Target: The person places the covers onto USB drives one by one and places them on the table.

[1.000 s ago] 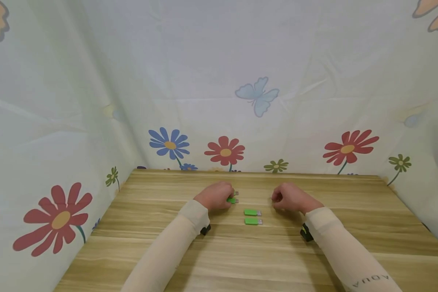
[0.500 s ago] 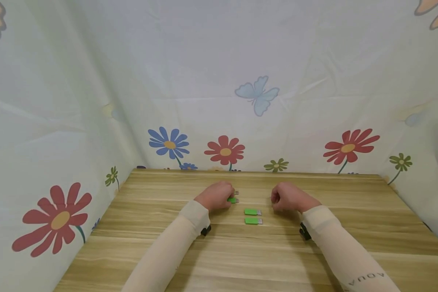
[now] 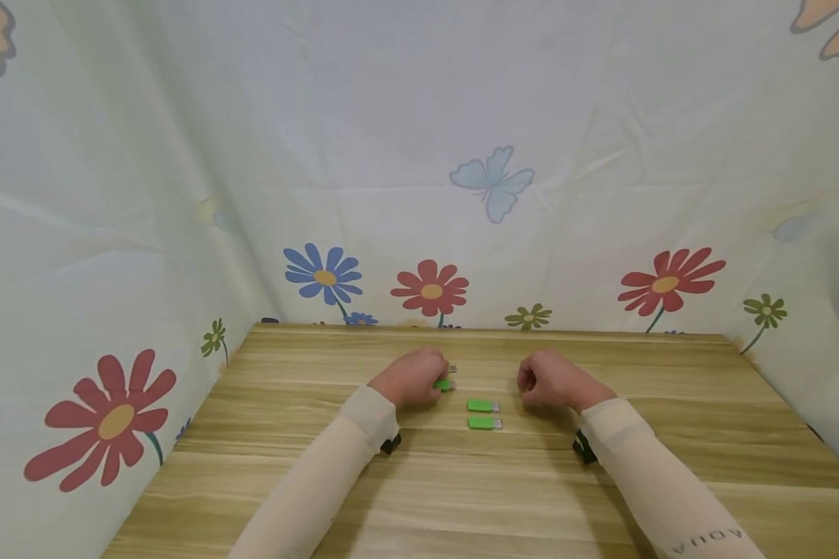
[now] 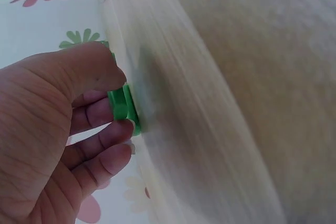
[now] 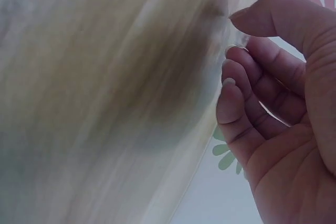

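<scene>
My left hand (image 3: 412, 376) pinches a green USB stick (image 4: 118, 103) between thumb and fingers, low over the table. A second green USB stick (image 4: 132, 113) lies close beside it, partly hidden; in the head view its metal plug (image 3: 452, 369) shows past the fingers. Two more green sticks, the upper one (image 3: 484, 406) and the lower one (image 3: 485, 423), lie parallel between the hands, plug ends to the right. To their right, my right hand (image 3: 555, 379) rests with bent fingers. A pale glint (image 5: 243, 39) shows between thumb and forefinger; whether it is held cannot be told.
The wood-grain table (image 3: 419, 497) ends at a back edge against a pale curtain (image 3: 391, 116) printed with flowers and butterflies. More curtain hangs at left and right. A dark wrist strap (image 3: 586, 447) shows beneath the right sleeve.
The right hand's fingers have curled in a little and shifted slightly left. The left hand stays nearly still on the green USB sticks; the two sticks between the hands have not moved.
</scene>
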Motion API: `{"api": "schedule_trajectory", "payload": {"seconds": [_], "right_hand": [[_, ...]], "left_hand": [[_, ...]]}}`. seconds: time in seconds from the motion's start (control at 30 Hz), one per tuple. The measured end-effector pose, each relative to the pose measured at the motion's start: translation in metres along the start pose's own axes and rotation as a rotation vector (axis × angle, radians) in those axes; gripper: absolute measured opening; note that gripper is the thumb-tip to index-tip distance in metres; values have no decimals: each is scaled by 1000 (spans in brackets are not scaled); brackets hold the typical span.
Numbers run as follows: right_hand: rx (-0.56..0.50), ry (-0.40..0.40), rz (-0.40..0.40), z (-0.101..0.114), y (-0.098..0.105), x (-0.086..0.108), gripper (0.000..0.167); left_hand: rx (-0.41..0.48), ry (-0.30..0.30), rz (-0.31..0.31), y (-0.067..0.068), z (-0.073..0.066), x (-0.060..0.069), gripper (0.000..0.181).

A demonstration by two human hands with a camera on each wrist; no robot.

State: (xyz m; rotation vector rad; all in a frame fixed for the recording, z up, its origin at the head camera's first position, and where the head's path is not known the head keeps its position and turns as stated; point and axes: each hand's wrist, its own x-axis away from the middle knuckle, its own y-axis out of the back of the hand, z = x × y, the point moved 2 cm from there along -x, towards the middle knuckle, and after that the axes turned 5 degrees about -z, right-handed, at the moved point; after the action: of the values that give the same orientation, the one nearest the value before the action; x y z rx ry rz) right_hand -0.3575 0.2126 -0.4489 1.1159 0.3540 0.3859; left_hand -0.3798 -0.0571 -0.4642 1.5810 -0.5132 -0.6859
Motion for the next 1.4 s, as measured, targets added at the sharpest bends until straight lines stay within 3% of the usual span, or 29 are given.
{"api": "schedule_trajectory", "payload": {"seconds": [0.27,0.43,0.87,1.13,1.4], "right_hand": [[-57,28,-43,10,7,6,11],[-88,68,-57,18,9,11,10],[-219,98,-43,43,7,23,9],[-308,146,-86,48,4,30,7],[-387,156,-115,53,3,38,9]], "left_hand": [[15,-22,-28,12,-8,9,9],[68,-34,-16,21,-19,14,18],[118,-38,-37,35,-42,26,18],[220,-82,-71,37,-49,31,17],[293,-81,-60,43,-55,35,17]]}}
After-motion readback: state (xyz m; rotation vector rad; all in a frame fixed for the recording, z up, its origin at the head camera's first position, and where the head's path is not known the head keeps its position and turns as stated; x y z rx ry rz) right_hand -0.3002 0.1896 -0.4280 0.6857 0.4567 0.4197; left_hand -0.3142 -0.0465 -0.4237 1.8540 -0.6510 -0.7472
